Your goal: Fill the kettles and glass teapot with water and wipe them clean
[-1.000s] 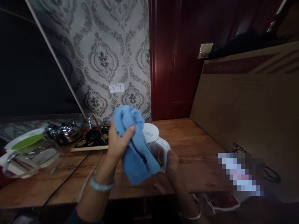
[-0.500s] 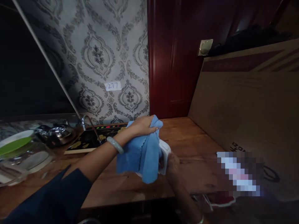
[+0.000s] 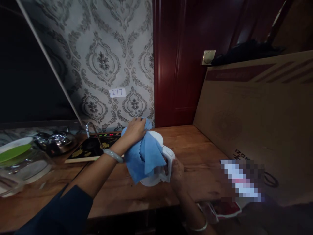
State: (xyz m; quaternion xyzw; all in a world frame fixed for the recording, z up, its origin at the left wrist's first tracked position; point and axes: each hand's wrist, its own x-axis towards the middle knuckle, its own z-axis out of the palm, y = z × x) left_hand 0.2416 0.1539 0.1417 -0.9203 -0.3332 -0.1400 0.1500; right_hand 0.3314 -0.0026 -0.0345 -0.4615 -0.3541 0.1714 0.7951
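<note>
A white kettle (image 3: 156, 137) with a loop handle stands on the wooden counter, much of its body hidden under a blue cloth (image 3: 146, 156). My left hand (image 3: 135, 129) grips the bunched cloth and presses it against the far left of the kettle's top. Folds of the cloth hang down the kettle's near side. On the right, my right hand (image 3: 176, 171) is wrapped round the kettle's handle, with fingers showing through the loop.
A black cooktop (image 3: 86, 147) with red lights and a thin curved tap (image 3: 89, 129) lie left of the kettle. Further left are a shiny metal teapot (image 3: 61, 143) and a clear container (image 3: 24, 160) with a green part. A large cardboard box (image 3: 254, 107) stands at right.
My left hand and the cloth have slid left across the kettle's top, uncovering more white on its right. My right hand stays on the handle. The view has shifted slightly.
</note>
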